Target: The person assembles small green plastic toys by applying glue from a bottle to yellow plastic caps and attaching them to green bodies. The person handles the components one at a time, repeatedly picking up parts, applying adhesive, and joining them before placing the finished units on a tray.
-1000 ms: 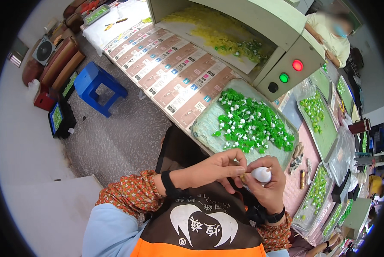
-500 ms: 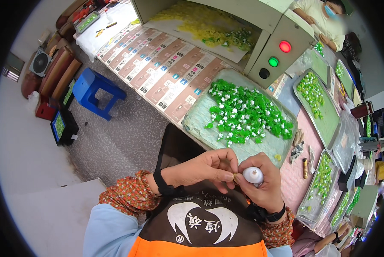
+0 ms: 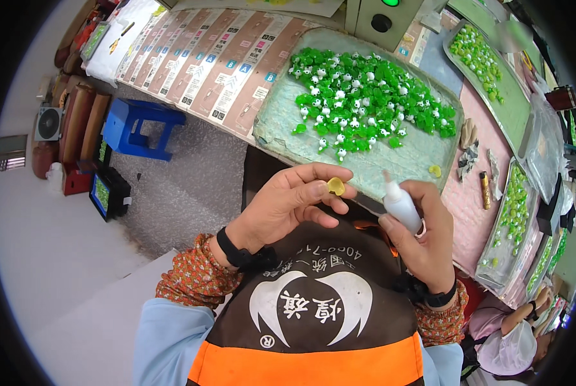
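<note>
Both hands are now sitting apart, no longer joined at the bottle tip. Left hand (image 3: 288,206) is pinching a small yellow piece (image 3: 335,186) between thumb and fingertips. Right hand (image 3: 423,238) is gripping a white squeeze bottle (image 3: 400,204), possibly glue, near the tray (image 3: 281,122) of green figures (image 3: 371,96).

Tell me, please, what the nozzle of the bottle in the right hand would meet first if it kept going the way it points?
Probably the near rim of the tray of green pieces. The small white bottle in the right hand aims up-left, though depth is unclear from above.
</note>
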Available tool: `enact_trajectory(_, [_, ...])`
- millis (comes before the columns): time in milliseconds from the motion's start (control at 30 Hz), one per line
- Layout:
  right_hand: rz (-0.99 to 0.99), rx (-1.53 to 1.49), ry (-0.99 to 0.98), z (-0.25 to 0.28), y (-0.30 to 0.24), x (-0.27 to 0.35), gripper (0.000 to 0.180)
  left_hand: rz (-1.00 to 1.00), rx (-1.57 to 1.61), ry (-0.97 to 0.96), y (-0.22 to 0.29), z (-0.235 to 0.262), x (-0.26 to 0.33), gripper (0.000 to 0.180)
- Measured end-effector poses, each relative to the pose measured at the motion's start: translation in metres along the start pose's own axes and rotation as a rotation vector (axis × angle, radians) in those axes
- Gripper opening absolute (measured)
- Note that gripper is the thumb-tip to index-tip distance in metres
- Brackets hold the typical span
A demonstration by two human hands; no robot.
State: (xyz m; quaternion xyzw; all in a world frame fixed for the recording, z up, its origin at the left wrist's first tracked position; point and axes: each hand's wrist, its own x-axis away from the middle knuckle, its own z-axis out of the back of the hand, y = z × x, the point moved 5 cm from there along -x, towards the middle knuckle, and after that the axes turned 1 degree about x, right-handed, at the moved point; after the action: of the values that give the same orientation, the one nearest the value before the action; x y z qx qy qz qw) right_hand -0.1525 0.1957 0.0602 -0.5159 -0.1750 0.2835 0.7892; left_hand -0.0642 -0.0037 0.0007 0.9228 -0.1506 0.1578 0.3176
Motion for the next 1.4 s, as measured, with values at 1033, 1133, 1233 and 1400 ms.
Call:
enact_trajectory(1033, [0.348, -0.005, 0.083, -0.019, -0.022, 0.008, 0.042, -0.057, 0.342, -0.064, -0.019, 0.016, 0.001, 0.042])
enact_trajectory(1133, [0.381, 0.009, 0.101, -0.024, -0.021, 0.006, 0.041, -0.056, 0.331, -0.063, -0.019, 0.016, 0.001, 0.042])
enact_trajectory(1233, [0.402, 0.031, 0.096, -0.026, -0.022, 0.005, 0.041, -0.054, 0.326, -0.050, -0.020, 0.017, 0.001, 0.042])
enact_trajectory(1400, [0.420, 0.054, 0.080, -0.029, -0.022, 0.003, 0.041, -0.050, 0.318, -0.031, -0.020, 0.018, 0.003, 0.040])
